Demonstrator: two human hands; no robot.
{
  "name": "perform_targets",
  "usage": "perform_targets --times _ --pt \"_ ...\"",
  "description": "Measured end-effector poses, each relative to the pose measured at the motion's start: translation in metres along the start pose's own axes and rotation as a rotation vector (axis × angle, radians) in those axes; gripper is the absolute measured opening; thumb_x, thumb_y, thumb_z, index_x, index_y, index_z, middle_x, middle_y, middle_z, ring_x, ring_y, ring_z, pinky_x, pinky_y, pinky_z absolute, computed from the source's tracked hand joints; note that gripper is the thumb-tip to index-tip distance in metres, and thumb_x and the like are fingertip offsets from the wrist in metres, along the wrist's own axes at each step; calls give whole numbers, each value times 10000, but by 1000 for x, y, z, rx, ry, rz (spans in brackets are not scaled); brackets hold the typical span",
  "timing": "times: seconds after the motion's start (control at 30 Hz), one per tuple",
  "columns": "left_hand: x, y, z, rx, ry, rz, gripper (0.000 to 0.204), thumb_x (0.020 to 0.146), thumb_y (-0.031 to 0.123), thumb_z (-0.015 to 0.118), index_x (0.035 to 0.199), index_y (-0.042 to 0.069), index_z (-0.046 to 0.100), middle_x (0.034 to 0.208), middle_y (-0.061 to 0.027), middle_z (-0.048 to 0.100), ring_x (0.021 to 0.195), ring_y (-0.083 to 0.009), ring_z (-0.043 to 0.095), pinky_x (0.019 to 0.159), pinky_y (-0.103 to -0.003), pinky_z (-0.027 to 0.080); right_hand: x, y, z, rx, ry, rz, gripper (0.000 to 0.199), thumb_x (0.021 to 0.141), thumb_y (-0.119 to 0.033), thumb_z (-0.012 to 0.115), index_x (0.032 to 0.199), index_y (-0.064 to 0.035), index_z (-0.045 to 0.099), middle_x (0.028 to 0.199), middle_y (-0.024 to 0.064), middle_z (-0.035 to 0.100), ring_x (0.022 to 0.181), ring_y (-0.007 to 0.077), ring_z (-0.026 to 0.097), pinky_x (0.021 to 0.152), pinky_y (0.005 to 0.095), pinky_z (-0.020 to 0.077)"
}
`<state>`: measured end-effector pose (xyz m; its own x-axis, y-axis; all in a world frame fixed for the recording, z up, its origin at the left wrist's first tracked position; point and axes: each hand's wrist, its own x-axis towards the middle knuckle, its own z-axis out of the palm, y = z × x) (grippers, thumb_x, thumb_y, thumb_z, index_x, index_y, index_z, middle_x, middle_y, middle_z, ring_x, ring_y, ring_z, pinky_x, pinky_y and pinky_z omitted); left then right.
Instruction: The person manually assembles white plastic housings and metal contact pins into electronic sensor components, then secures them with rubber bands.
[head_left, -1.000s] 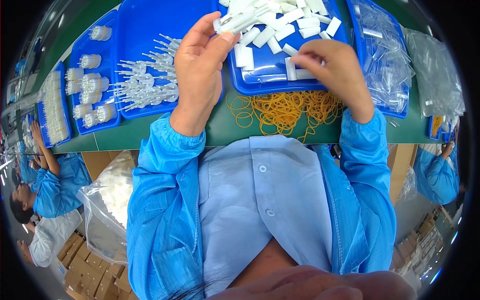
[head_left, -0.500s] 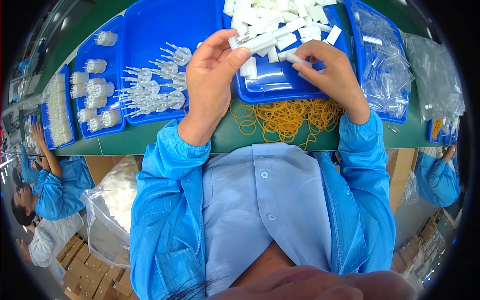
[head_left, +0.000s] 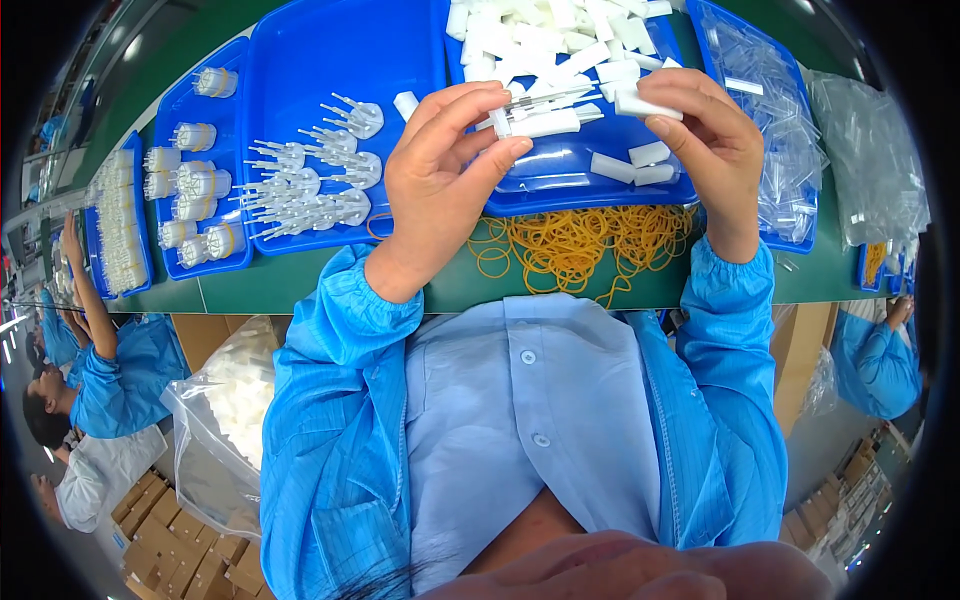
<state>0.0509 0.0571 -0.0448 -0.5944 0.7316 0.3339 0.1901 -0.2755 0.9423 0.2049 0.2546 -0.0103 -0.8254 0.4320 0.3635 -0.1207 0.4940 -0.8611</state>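
Table: one green worktop [head_left: 300, 285], the person seated against its near edge.
Trays: four blue trays in a row; the middle one [head_left: 340, 50] carries white pronged parts, the one [head_left: 590, 190] under the hands a heap of white caps too many to count.
Bags: two clear plastic bags, one [head_left: 865, 150] at the far right, one [head_left: 225, 420] below the table edge.
Bands: one loose pile of yellow rubber bands [head_left: 580, 240] on the table, just beside the cap tray.
Left hand [head_left: 445, 180]: fingers pinched around a small bundle of white tubes [head_left: 545, 115], held above the cap tray.
Right hand [head_left: 705, 135]: fingers gripping one white cap [head_left: 645, 104], touching the bundle's end.
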Motion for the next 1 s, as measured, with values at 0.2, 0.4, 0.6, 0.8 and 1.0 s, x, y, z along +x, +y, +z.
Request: perform_targets --times 0.2,0.4,0.6,0.8,1.0 --pt "2 -2 1 -159 2 -93 375 789 -103 668 1149 -37 584 1184 -111 520 1070 -210 588 891 -295 542 -3 -5 8 -243 65 -148 233 775 45 682 988 -48 694 1005 73 604 894 145 612 715 230 524" --pt "2 -2 -1 -290 58 -272 379 832 -54 656 1198 -29 559 1116 -137 622 1022 -169 601 796 -244 512 0 -3 9 -235 56 -143 207 788 82 642 966 -23 651 1033 73 568 867 150 622 719 244 551" --pt "2 -2 -1 -312 56 -266 375 845 -31 651 1205 -25 548 1119 -156 630 1012 -157 597 793 -236 498 -1 17 5 4 106 -56 197 797 107 604 959 -5 619 1018 67 565 812 137 638 658 234 548" --pt "1 0 0 -325 56 -259 369 842 -38 651 1198 -26 555 1133 -139 612 1031 -166 591 827 -248 496 -6 19 5 133 95 176 172 838 84 568 973 -8 622 922 69 614 761 126 633 663 225 525" --pt "-1 -3 2 -198 49 -121 375 806 -102 652 1167 -29 575 1194 -104 509 1072 -201 575 916 -296 522 -5 9 1 269 62 143 135 885 -23 576 1009 23 601 829 67 628 744 102 616 641 216 501"
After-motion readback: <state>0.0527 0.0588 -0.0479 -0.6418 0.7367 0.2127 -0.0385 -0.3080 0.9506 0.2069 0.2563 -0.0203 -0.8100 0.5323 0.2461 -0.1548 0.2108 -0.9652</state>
